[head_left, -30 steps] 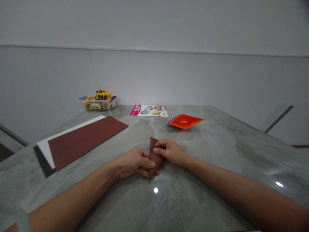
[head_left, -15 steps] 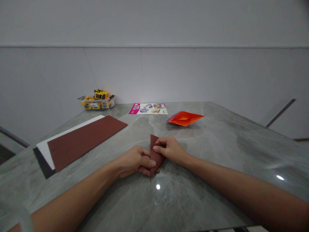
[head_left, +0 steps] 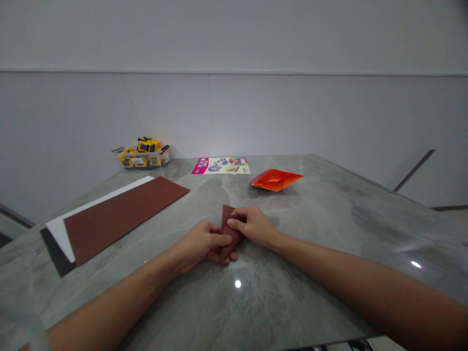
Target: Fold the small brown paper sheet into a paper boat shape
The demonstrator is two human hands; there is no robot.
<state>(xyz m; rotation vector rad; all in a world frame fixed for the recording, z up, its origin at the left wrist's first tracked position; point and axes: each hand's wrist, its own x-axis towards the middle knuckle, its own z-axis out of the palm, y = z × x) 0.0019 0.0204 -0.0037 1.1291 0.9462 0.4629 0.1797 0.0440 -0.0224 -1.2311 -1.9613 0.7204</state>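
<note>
A small folded piece of brown paper (head_left: 228, 238) stands on edge on the grey marble table (head_left: 314, 229), held between both hands. My left hand (head_left: 199, 243) pinches its near lower part with thumb and fingers closed on it. My right hand (head_left: 254, 225) grips its far upper part, fingers curled over the fold. Part of the paper is hidden by the fingers.
A long brown sheet (head_left: 120, 212) lies at the left over a white sheet (head_left: 60, 229) and a black sheet (head_left: 54, 251). An orange folded paper boat on a coloured stack (head_left: 275, 179), a printed leaflet (head_left: 221, 165) and a yellow toy truck (head_left: 142, 152) sit farther back.
The view has shifted a little; both hands and the brown paper sit slightly more to the left. The paper is pressed narrower between the hands.
</note>
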